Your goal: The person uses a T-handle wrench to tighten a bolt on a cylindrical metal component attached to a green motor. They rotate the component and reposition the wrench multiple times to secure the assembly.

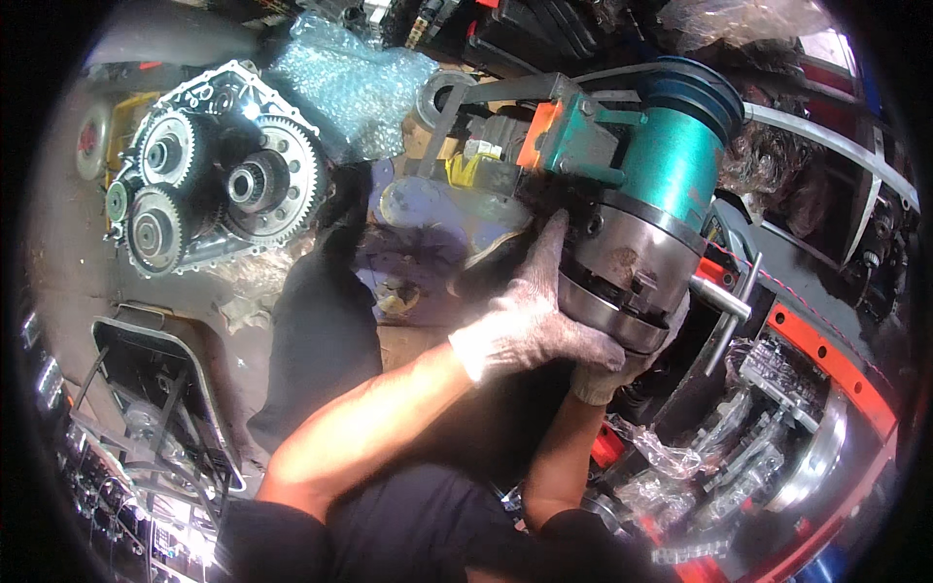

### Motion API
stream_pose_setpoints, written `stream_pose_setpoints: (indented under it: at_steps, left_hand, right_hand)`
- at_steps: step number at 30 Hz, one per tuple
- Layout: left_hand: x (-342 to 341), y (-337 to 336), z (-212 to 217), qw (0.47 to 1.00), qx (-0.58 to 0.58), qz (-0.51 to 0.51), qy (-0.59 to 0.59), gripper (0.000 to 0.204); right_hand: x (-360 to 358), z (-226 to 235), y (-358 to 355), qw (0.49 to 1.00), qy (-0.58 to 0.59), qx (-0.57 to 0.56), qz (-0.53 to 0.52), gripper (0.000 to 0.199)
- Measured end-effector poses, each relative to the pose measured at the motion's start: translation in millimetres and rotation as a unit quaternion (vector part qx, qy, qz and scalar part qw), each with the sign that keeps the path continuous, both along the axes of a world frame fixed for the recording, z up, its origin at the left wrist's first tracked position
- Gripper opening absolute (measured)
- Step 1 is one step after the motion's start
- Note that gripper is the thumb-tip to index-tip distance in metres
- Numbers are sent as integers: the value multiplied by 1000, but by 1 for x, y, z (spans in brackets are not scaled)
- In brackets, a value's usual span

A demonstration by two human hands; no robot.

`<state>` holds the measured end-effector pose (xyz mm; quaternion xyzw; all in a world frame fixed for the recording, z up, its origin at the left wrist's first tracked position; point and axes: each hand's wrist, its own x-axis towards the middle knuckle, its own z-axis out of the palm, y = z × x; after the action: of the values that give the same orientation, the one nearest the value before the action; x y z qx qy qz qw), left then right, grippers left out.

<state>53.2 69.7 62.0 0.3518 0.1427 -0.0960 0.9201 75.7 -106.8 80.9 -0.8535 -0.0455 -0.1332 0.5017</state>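
Observation:
A teal cylindrical machine (677, 160) with a bare steel chuck-like end (646, 243) stands in front of me, its steel end tilted towards me. At that end is a dark metal ring (607, 313). My left hand (530, 325), in a pale work glove, grips the ring from the left, thumb along its near edge and fingers reaching up its side. My right hand (622, 374), gloved too, holds the ring from below and the right; most of its fingers are hidden behind the ring. Whether the ring touches the steel end all round I cannot tell.
An open gearbox housing (233, 175) with several toothed gears lies at the left. Bubble wrap (355, 83) sits behind it. A black framed stool (160, 389) stands at lower left. On the right, an orange frame (841, 369) borders plastic-wrapped metal parts (748, 428). A T-shaped handle (734, 306) juts out beside the machine.

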Motion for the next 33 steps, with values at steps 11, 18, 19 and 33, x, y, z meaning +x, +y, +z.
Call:
stream_pose_setpoints:
  at_steps: [11,18,19,33]
  left_hand:
    - [8,-12,-5,996,-45,47,-55,157]
    - [-6,-18,-20,999,11,41,-16,160]
    - [-7,-18,-22,999,22,39,-11,161]
    - [-11,-38,-22,988,-95,119,35,157]
  right_hand:
    - [-6,-17,-34,999,16,-5,-37,69]
    - [-14,-18,-55,998,21,-13,-55,68]
    - [-15,-18,-57,998,21,-15,-55,68]
    - [-17,-12,-70,998,32,-20,-50,66]
